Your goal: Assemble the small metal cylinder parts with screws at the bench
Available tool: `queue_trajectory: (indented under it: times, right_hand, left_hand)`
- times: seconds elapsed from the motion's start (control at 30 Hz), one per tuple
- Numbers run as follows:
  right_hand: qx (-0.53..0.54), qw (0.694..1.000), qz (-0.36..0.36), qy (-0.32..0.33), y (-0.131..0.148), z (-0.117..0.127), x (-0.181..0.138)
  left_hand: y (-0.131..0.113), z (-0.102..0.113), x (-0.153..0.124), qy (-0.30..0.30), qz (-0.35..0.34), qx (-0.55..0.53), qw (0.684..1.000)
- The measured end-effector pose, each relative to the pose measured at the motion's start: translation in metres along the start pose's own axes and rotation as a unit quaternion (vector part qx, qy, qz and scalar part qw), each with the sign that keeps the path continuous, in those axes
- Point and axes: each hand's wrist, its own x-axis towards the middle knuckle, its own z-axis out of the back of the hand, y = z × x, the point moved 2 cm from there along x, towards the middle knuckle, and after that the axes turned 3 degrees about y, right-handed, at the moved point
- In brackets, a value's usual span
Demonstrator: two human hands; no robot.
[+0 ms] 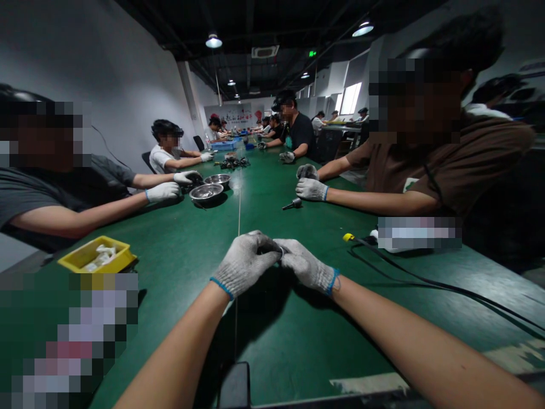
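Note:
My left hand [249, 258], in a whitish knit glove with a blue cuff, is closed, its thumb and fingers pinched together. My right hand [307, 266], gloved the same way, meets it fingertip to fingertip over the green table [179, 284]. Between the fingertips shows a sliver of a small metal-looking part [280, 251]. Most of it is hidden by the gloves, so its kind cannot be made out. Farther up the table lies a metal part with a thick round end and a thin stem [292, 204], close to a co-worker's gloved hand [312, 189].
Two metal bowls [206, 194] stand near the left co-worker's gloves [164, 192]. A yellow bin [97, 254] with white pieces sits at left. Black cables [409, 271] and a yellow-tipped plug [348, 237] lie at right. A dark pile of parts [233, 163] lies farther back.

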Motion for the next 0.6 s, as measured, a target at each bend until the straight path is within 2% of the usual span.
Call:
queue_trajectory:
  times: [0.17,0.33,0.6]
  right_hand:
    - [0.0,1.0,0.02,-0.007,-0.002,0.0,0.0]
    - [-0.04,0.999,0.009,-0.035,-0.004,0.002,-0.002]
    - [-0.008,0.998,-0.015,-0.054,0.001,0.0,-0.002]
  left_hand:
    - [0.003,-0.002,0.0,-0.029,0.061,-0.035,0.997]
    - [0.01,-0.008,0.003,-0.032,0.133,-0.128,0.982]
    - [0.01,-0.01,0.003,-0.033,0.153,-0.204,0.966]
